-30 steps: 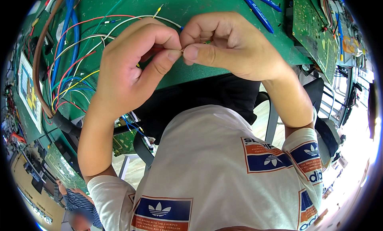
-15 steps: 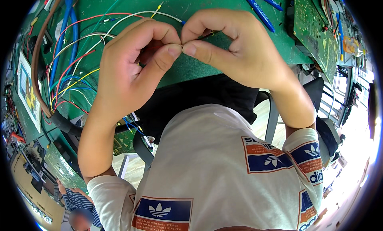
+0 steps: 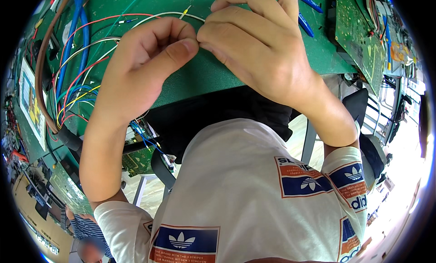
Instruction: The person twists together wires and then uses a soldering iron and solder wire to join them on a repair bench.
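Observation:
Above the green work surface (image 3: 200,81), my two hands meet fingertip to fingertip. My left hand (image 3: 136,77) is closed in a pinch of thumb and curled forefinger. Against it, my right hand (image 3: 268,54) also pinches, its back turned up and its other fingers loosely bent. Whatever lies between the fingertips is too small and too hidden to name. Just beyond them a white wire (image 3: 196,17) runs across the surface, near a yellow-tipped wire end (image 3: 185,12).
A thick brown cable (image 3: 42,68), blue cables (image 3: 67,54) and several thin coloured wires spread on the left. Blue tool handles (image 3: 306,25) lie beyond my right hand. Green circuit boards (image 3: 356,36) stand at the right. Another person (image 3: 88,229) is at lower left.
My right hand has rolled over so its back faces up, hiding more of the pinch. Both hands have shifted slightly left, and the left one has tilted outward.

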The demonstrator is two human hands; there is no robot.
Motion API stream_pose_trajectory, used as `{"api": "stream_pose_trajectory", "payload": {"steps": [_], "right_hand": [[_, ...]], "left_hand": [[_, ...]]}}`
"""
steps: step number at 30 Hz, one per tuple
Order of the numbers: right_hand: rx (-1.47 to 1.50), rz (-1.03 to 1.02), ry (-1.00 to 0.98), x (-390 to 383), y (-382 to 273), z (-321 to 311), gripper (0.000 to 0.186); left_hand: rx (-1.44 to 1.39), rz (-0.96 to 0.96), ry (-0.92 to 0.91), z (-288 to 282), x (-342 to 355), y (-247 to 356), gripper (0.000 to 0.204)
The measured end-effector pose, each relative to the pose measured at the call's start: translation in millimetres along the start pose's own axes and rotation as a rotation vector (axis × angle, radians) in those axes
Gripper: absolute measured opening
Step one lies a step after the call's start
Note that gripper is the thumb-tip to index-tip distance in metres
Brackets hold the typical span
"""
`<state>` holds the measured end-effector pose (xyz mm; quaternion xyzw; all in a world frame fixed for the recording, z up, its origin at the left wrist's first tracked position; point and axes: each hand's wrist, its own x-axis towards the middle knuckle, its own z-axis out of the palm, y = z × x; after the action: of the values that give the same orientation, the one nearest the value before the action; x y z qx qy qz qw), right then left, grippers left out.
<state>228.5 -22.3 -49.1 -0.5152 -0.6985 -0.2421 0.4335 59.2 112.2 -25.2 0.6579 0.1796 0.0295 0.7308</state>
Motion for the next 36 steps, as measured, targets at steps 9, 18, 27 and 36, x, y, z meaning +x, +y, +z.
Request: {"api": "stream_pose_trajectory", "payload": {"steps": [9, 18, 27, 36], "right_hand": [[-0.122, -0.138, 0.030, -3.7, 5.5, 2.0, 0.026], [0.164, 0.104, -0.128, 2.0, 5.6, -3.2, 0.020], [0.107, 0.248, -0.300, 21.6, -12.3, -18.0, 0.022], [0.116, 0.202, -0.184, 9.7, -9.5, -11.3, 0.021]], "left_hand": [[-0.206, -0.134, -0.105, -9.5, 7.6, 1.7, 0.013], [-0.148, -0.083, -0.069, -13.2, 4.7, -4.1, 0.012], [-0.102, -0.041, -0.021, -7.1, 2.6, -3.6, 0.011], [-0.059, -0.055, -0.018, -8.4, 1.7, -0.2, 0.010]]}}
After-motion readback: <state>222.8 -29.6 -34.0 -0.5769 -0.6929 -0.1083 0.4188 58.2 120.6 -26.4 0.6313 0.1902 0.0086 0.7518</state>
